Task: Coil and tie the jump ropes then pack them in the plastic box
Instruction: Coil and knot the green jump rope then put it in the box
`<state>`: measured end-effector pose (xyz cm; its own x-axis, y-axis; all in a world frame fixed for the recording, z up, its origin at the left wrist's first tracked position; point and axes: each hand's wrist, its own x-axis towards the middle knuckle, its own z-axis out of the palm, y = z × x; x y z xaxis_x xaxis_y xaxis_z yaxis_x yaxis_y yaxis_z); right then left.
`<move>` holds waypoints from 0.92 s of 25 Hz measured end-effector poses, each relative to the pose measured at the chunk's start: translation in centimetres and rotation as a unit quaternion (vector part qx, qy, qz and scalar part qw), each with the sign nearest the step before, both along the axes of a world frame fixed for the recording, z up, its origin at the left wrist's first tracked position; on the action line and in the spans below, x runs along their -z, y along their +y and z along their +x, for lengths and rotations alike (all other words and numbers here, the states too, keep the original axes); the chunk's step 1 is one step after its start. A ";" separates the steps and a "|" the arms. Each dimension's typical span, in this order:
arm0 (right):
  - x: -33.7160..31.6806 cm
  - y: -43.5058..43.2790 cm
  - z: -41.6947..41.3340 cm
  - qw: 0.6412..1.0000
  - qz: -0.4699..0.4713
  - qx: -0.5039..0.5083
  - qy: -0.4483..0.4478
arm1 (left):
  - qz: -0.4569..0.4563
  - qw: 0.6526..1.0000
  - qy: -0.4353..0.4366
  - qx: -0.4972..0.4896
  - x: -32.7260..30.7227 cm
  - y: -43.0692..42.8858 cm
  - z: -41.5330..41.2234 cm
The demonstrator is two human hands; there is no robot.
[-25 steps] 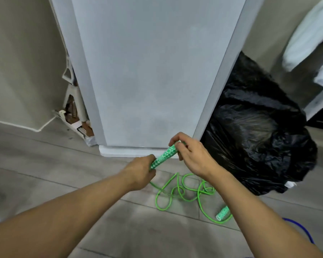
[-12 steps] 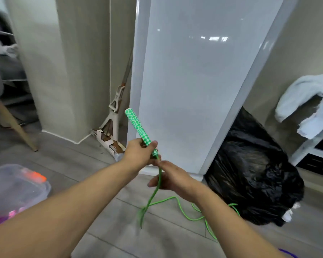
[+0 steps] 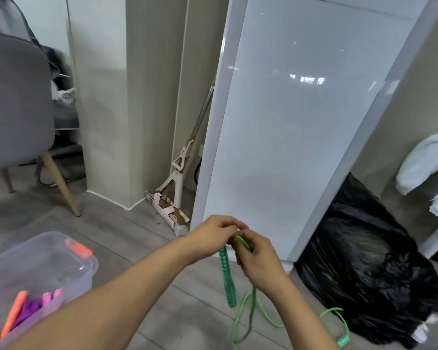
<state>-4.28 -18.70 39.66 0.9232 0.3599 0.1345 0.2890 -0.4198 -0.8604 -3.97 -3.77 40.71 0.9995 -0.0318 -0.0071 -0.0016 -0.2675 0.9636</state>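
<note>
A green jump rope hangs between my hands. My left hand (image 3: 214,234) grips the top of its patterned green handle (image 3: 227,279), which points down. My right hand (image 3: 257,258) pinches the green cord (image 3: 248,311) just beside it, where the cord bends over at the top. The cord drops in loops to the floor, and its second handle (image 3: 344,341) lies at the lower right. A clear plastic box (image 3: 68,271) with orange latches stands open at the lower left, holding purple and orange ropes (image 3: 28,306).
A white glossy panel (image 3: 288,137) leans upright straight ahead. A full black rubbish bag (image 3: 369,269) sits to its right. A mop (image 3: 177,188) stands in the corner behind, and a grey chair (image 3: 15,102) on wooden legs is at the far left.
The handle has swung from pointing up in my left hand to hanging down. My right hand has risen to the cord beside my left. The view has lifted and turned left.
</note>
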 end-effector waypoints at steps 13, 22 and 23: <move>0.5 -6.0 4.8 0.990 -0.069 0.123 -0.032 | 0.183 0.983 0.005 -0.029 1.7 3.9 3.0; 1.1 -4.2 4.7 0.987 -0.041 0.155 0.002 | -0.214 0.953 0.138 -0.162 1.8 3.1 3.8; 1.0 -3.6 4.4 0.990 -0.007 0.139 0.007 | -0.233 0.952 0.146 -0.137 1.5 2.7 3.4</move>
<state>0.12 -22.29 38.66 0.9887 0.0934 0.1170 0.1480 -0.4929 -0.8574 -0.56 -1.08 39.18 0.9283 0.1629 -0.3343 0.2919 0.2379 0.9264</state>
